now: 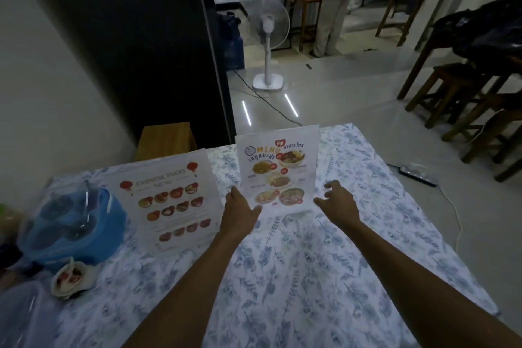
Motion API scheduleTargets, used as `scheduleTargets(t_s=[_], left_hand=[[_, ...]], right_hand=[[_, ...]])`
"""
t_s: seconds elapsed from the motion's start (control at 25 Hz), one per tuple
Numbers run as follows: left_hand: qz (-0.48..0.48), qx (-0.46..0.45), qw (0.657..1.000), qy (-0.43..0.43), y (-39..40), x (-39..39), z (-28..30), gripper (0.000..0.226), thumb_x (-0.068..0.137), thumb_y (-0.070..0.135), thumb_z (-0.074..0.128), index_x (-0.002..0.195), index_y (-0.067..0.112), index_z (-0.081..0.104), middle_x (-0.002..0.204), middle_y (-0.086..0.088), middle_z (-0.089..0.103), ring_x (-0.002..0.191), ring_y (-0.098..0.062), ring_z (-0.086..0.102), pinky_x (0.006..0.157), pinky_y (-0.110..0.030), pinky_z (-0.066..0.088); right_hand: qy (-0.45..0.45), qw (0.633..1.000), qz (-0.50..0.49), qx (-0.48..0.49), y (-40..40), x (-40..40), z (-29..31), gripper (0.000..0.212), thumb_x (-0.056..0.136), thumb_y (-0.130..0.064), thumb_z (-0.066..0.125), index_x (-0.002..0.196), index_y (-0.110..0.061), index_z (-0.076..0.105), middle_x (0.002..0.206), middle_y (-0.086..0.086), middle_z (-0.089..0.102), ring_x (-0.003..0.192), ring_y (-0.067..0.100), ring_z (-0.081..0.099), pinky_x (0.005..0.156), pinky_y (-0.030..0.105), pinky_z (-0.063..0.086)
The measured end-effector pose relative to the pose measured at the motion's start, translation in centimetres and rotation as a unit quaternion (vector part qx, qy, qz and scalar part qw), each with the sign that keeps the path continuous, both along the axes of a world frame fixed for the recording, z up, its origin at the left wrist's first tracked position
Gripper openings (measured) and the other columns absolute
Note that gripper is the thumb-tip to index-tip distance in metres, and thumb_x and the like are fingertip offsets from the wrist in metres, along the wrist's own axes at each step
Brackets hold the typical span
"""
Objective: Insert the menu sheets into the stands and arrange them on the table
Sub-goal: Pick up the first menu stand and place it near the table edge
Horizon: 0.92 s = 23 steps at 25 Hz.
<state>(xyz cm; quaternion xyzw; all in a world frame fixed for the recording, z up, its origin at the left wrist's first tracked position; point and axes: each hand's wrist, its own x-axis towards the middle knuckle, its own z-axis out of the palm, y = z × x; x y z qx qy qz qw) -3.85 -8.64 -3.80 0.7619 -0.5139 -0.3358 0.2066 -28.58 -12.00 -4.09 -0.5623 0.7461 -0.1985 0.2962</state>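
Dim dining room, table under blue-floral white cloth (310, 277) | clear upright stand holding Thai menu sheet (278, 169), frame centre | left hand (240, 210) open, touching its lower-left edge | right hand (339, 202) open, just beside its right edge | Chinese food menu stand (172, 200) centre-left, tilted back.

Both bare forearms reached forward from the bottom of the view, roughly parallel and well apart. The left hand (239, 210) was open, thumb spread toward the right, fingers pointing away. The right hand (339, 202) was open too, palm down, fingers loosely curled and spread; whether its fingertips touched anything was unclear.
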Motion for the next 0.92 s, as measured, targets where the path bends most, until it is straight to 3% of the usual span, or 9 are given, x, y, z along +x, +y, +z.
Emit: scheduleTargets(t_s=[0.08, 0.12, 0.24, 0.36, 0.64, 0.92], left_hand=[[0.033, 0.005, 0.999, 0.003, -2.0, -0.8, -1.1, 0.091, 0.087, 0.034, 0.072, 0.152, 0.005, 0.016, 0.149, -0.02, 0.036, 0.132, -0.037, 0.045, 0.102, -0.046, 0.046], [0.052, -0.003, 0.999, 0.008, -3.0, -1.4, -1.4, 0.085, 0.086, 0.032, 0.073, 0.148, 0.006, 0.021, 0.145, -0.021, 0.043, 0.128, -0.038, 0.049, 0.099, -0.046, 0.048], [0.089, -0.032, 0.996, 0.002, -5.7, -2.3, -1.4, 0.062, 0.086, 0.029, 0.074, 0.132, 0.006, 0.039, 0.131, -0.02, 0.06, 0.115, -0.037, 0.061, 0.089, -0.044, 0.054], [0.076, -0.055, 0.996, -0.006, -8.7, -3.3, 0.0, 0.055, 0.086, 0.028, 0.074, 0.129, 0.009, 0.046, 0.128, -0.016, 0.064, 0.111, -0.034, 0.065, 0.085, -0.041, 0.054], [-0.003, -0.111, 0.994, -0.002, -19.5, -12.0, 2.6, 0.048, 0.09, 0.036, 0.069, 0.13, 0.018, 0.05, 0.127, -0.007, 0.067, 0.108, -0.027, 0.067, 0.084, -0.037, 0.056], [-0.049, -0.117, 0.992, 0.011, -31.3, -20.0, 2.1, 0.044, 0.093, 0.044, 0.06, 0.129, 0.02, 0.051, 0.114, -0.007, 0.071, 0.093, -0.026, 0.069, 0.079, -0.046, 0.06]], right_hand=[[-0.017, 1.0, 0.018, 0.014, -2.3, -0.3, -1.5, 0.072, 0.077, -0.033, 0.081, 0.136, -0.013, 0.046, 0.125, 0.013, 0.064, 0.111, 0.029, 0.063, 0.084, 0.039, 0.052], [-0.034, 0.998, 0.037, 0.023, -3.5, -0.5, -2.4, 0.071, 0.076, -0.034, 0.082, 0.135, -0.014, 0.048, 0.125, 0.011, 0.065, 0.111, 0.028, 0.064, 0.085, 0.04, 0.053], [-0.05, 0.991, 0.124, 0.022, -6.7, -1.3, -3.5, 0.044, 0.082, -0.035, 0.077, 0.122, -0.02, 0.065, 0.116, 0.001, 0.074, 0.098, 0.016, 0.068, 0.081, 0.034, 0.054], [-0.051, 0.987, 0.149, 0.005, -10.1, -2.9, -3.2, 0.036, 0.085, -0.036, 0.073, 0.12, -0.025, 0.068, 0.112, -0.003, 0.076, 0.09, 0.011, 0.067, 0.075, 0.031, 0.052], [-0.013, 0.994, 0.102, -0.022, -19.9, -12.9, 0.3, 0.037, 0.086, -0.039, 0.071, 0.12, -0.025, 0.067, 0.111, -0.004, 0.075, 0.09, 0.014, 0.066, 0.077, 0.036, 0.055], [0.025, 0.996, 0.07, -0.056, -31.9, -21.5, 1.2, 0.035, 0.087, -0.036, 0.071, 0.118, -0.02, 0.067, 0.113, 0.002, 0.075, 0.097, 0.024, 0.069, 0.081, 0.038, 0.057]])
